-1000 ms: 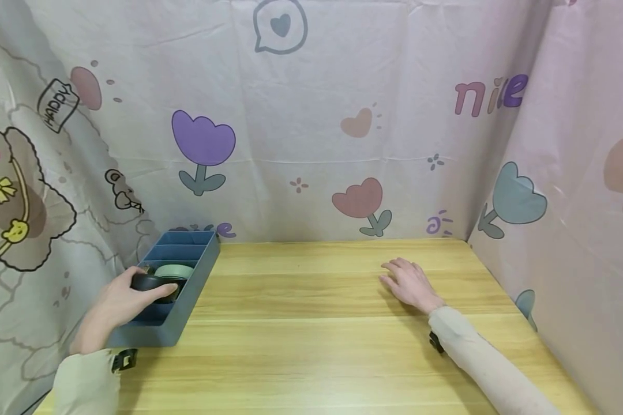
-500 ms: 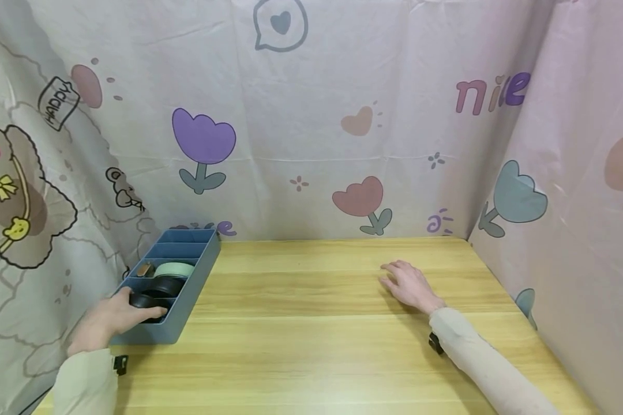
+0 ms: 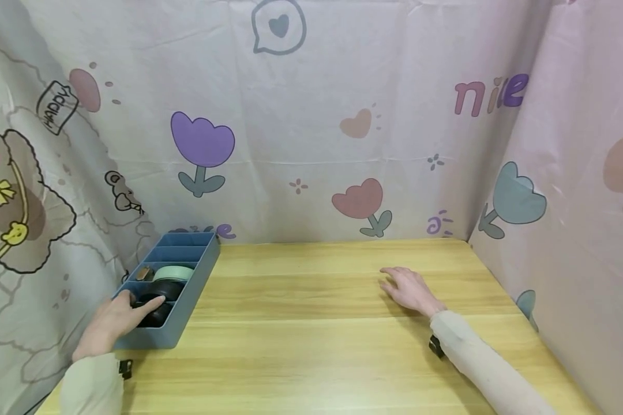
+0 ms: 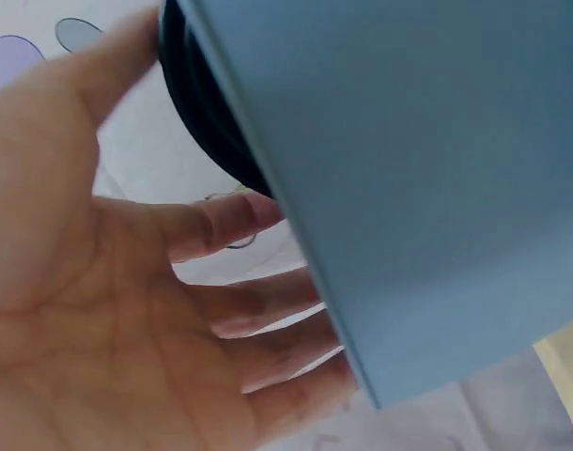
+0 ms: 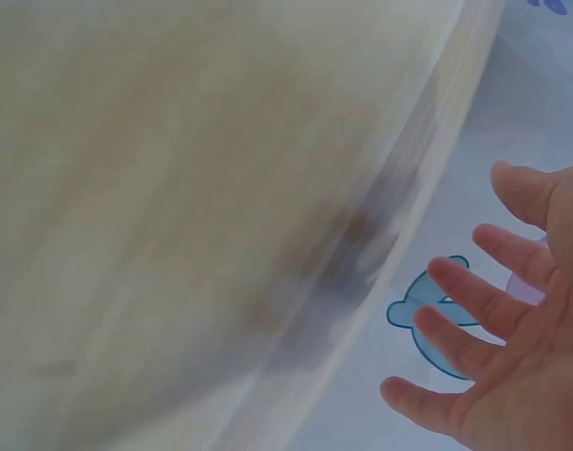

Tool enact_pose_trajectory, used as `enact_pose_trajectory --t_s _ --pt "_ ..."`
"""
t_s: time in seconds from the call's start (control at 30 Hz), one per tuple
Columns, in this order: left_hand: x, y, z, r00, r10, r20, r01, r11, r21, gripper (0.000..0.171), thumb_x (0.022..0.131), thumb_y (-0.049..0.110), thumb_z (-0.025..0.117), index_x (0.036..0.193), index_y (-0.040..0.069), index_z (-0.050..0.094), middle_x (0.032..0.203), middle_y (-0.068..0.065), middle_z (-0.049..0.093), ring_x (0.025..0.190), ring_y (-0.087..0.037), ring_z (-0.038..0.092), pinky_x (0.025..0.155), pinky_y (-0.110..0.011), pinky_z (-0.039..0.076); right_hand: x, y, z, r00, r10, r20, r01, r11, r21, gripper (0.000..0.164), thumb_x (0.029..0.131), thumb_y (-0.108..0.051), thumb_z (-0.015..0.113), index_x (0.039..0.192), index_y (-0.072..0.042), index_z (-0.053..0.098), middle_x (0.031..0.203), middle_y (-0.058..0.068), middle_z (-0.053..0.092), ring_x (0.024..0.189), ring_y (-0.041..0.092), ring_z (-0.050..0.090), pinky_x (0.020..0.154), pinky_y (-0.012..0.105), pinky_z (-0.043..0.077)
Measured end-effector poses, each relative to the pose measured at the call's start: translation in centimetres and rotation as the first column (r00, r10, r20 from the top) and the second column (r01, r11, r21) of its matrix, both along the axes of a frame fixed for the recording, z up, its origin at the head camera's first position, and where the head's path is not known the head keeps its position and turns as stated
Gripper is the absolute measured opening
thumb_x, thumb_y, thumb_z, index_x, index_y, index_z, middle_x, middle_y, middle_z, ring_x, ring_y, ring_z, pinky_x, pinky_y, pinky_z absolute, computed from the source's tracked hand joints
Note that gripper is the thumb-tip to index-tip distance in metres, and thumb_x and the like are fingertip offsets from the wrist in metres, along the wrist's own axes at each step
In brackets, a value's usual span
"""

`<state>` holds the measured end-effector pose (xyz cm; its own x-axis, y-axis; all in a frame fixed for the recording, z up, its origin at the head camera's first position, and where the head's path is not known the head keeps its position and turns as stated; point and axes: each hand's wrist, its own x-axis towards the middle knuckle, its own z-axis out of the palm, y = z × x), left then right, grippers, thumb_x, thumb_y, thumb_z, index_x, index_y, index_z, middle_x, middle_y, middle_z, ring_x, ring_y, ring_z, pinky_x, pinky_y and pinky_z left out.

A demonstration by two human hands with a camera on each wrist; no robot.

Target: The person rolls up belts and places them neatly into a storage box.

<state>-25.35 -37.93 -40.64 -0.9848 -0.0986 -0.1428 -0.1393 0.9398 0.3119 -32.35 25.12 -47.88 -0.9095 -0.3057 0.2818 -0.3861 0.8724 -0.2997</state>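
At the left stands a blue divided box (image 3: 194, 302). A black round thing (image 3: 157, 316), perhaps a tape roll, sits in its front compartment. My left hand (image 3: 113, 323) hovers over that compartment, thumb spread from the fingers, partly hiding the black thing. In the left wrist view the fingers are extended and loose beside the box wall (image 4: 409, 207), near the rim of the black round thing (image 4: 200, 103). Another black round thing (image 3: 164, 289) lies one compartment back. My right hand (image 3: 409, 289) is held at the right, fingers apart, holding nothing.
Behind the black things, one compartment holds a light green roll (image 3: 173, 272) and a small brown piece (image 3: 145, 274). The wooden table (image 3: 311, 346) ends at a patterned curtain (image 3: 291, 138) at the back and sides.
My left hand carried a black round thing toward me, lowered it into the front compartment, and has loosened from it. My right hand has barely moved.
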Motion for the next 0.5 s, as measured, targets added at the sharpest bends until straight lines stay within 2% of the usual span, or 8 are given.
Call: enact_pose_trajectory --t_s 0.1,0.23,0.37,0.5 --pt "0.0 0.7 0.5 0.994 0.002 -0.112 -0.006 0.999 -0.04 0.095 0.092 0.071 0.04 0.122 -0.019 0.047 0.101 -0.037 0.054 0.083 -0.043 0.055 0.068 -0.051 0.044 0.0 0.0 0.3 1.0 -0.009 0.003 0.009 1.0 0.005 0.045 0.096 -0.031 0.061 0.133 -0.006 0.057 0.134 0.02 0.059 0.125 0.044 0.051 0.103 0.066 0.034" --pt "-0.2 2.5 1.1 0.971 0.013 -0.24 -0.032 0.997 -0.076 0.092 0.093 0.067 0.044 0.132 -0.016 0.043 0.11 -0.044 0.049 0.091 -0.054 0.051 0.07 -0.058 0.043 0.0 -0.3 0.8 1.0 -0.027 0.006 0.027 1.0 0.005 0.046 0.097 -0.033 0.06 0.134 -0.006 0.056 0.135 0.02 0.058 0.127 0.044 0.05 0.103 0.066 0.033" --pt "-0.9 5.2 1.1 0.946 0.006 -0.323 -0.029 0.997 -0.066 0.091 0.093 0.063 0.049 0.139 -0.014 0.034 0.124 -0.048 0.039 0.105 -0.064 0.041 0.079 -0.07 0.037 -0.1 -0.4 1.3 0.999 -0.052 -0.005 0.052 0.998 0.02 0.048 0.098 -0.035 0.057 0.137 -0.007 0.054 0.137 0.022 0.055 0.128 0.044 0.048 0.103 0.066 0.033" --pt "-1.8 8.0 0.6 0.926 -0.046 -0.375 0.02 0.997 -0.074 0.091 0.093 0.061 0.052 0.144 -0.011 0.03 0.132 -0.046 0.037 0.113 -0.065 0.038 0.081 -0.075 0.034 -0.1 -0.4 1.7 0.997 -0.076 -0.001 0.076 0.996 0.041 0.051 0.1 -0.038 0.052 0.141 -0.008 0.05 0.145 0.025 0.046 0.136 0.047 0.037 0.108 0.069 0.024"
